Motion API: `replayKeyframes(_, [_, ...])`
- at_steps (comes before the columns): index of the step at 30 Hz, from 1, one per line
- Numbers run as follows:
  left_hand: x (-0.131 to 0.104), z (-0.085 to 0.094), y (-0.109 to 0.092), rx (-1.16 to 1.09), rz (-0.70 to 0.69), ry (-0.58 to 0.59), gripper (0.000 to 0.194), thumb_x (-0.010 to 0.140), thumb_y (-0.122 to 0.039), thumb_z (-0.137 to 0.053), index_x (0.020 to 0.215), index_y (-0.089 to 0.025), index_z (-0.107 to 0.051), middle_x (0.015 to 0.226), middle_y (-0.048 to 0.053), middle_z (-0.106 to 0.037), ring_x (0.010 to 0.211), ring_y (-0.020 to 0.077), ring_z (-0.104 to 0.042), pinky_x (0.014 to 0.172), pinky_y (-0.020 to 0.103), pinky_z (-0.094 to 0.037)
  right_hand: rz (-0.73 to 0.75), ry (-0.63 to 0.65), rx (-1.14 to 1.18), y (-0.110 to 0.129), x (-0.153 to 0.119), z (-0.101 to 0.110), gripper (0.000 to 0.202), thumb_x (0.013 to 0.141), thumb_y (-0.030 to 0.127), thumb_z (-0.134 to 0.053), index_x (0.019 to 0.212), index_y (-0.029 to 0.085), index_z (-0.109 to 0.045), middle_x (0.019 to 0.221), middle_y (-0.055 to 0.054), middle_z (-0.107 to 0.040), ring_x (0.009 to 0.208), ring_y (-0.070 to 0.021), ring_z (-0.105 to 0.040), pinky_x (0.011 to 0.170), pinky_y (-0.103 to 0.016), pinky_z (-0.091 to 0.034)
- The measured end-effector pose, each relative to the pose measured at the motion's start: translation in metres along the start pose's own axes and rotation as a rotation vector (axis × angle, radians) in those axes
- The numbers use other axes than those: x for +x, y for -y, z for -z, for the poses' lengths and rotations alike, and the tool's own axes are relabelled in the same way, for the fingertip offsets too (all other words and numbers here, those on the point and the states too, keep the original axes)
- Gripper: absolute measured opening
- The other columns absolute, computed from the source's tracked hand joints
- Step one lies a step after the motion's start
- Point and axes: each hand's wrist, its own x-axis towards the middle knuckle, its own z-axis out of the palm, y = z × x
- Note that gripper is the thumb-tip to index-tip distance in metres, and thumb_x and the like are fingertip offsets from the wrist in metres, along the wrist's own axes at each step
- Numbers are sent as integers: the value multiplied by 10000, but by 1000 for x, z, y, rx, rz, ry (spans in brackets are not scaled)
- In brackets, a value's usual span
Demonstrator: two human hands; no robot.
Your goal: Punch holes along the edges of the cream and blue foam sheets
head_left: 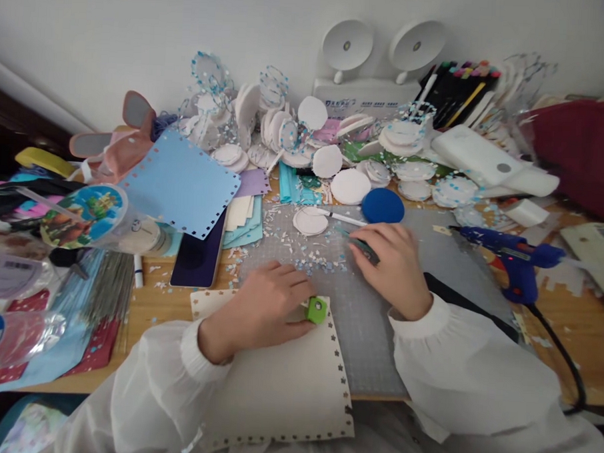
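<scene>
A cream sheet of paper (pixel 274 399) with small flower-shaped holes along its edges lies at the front of the desk, reaching over the edge. My left hand (pixel 261 311) rests over its top part, thumb and fingers closed around a small green paper punch (pixel 317 310) at the sheet's upper right. To the right, my right hand (pixel 393 267) grips a slim dark tool (pixel 365 248) whose kind I cannot make out, its tip pointing left over the grey cutting mat (pixel 371 350). Tiny blue and white paper pieces (pixel 315 264) are scattered beside it.
A blue glue gun (pixel 518 252) lies on the right, its black cord trailing forward. Behind are a blue disc (pixel 383 207), white discs (pixel 351 186) and a two-headed lamp (pixel 365 96). Blue punched paper (pixel 181 181), a phone (pixel 196 258) and a lidded cup (pixel 95 214) stand left.
</scene>
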Motion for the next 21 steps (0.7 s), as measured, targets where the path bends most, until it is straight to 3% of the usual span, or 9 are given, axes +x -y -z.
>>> replayKeyframes(3, [1, 1, -2, 16, -25, 0, 204, 844, -356, -570, 967, -195, -596, 928, 19, -636, 863, 206, -563, 743, 339, -380, -117, 30, -181, -6, -1, -1, 144, 807, 303, -672, 909, 202, -678, 961, -75, -646, 918, -297, -519, 769, -421, -353])
replayKeyframes(7, [2, 1, -4, 30, -32, -13, 184, 836, -343, -580, 919, -180, -588, 903, 32, -631, 840, 205, -554, 725, 333, -370, -110, 28, -145, -8, -1, -1, 59, 831, 251, -637, 854, 199, -655, 909, -70, -640, 879, -281, -522, 755, -416, -352])
replayKeyframes(10, [3, 0, -4, 45, -39, -11, 176, 833, -350, -573, 864, -177, -573, 869, 34, -622, 806, 202, -545, 703, 333, -359, -122, -109, 123, -3, 1, 3, 53, 871, 240, -580, 901, 203, -603, 897, -66, -624, 820, -236, -542, 764, -412, -401])
replayKeyframes(13, [3, 0, -4, 54, -45, -1, 185, 834, -363, -562, 852, -179, -565, 857, 31, -615, 797, 203, -542, 693, 335, -353, -246, -207, 548, 7, 1, 8, 76, 902, 284, -537, 954, 229, -543, 891, -68, -609, 762, -205, -563, 707, -381, -468])
replayKeyframes(15, [3, 0, -3, 38, -43, 0, 192, 845, -371, -547, 856, -180, -566, 859, 31, -614, 804, 200, -544, 702, 332, -356, -324, -149, 823, 13, 0, 12, 106, 913, 337, -519, 969, 247, -518, 925, -72, -618, 768, -201, -584, 674, -371, -498])
replayKeyframes(17, [3, 1, -3, 16, -38, 3, 198, 857, -376, -530, 858, -182, -570, 864, 31, -613, 807, 194, -544, 711, 327, -360, -346, -3, 1055, 18, -1, 16, 143, 908, 378, -528, 976, 255, -502, 934, -67, -630, 768, -196, -603, 645, -358, -522])
replayKeyframes(21, [4, 1, -2, 21, -33, 11, 192, 852, -371, -529, 854, -184, -574, 860, 27, -609, 792, 188, -537, 705, 326, -359, -294, 298, 1263, 27, -4, 22, 174, 875, 377, -594, 935, 240, -505, 852, -38, -654, 677, -168, -621, 555, -310, -533])
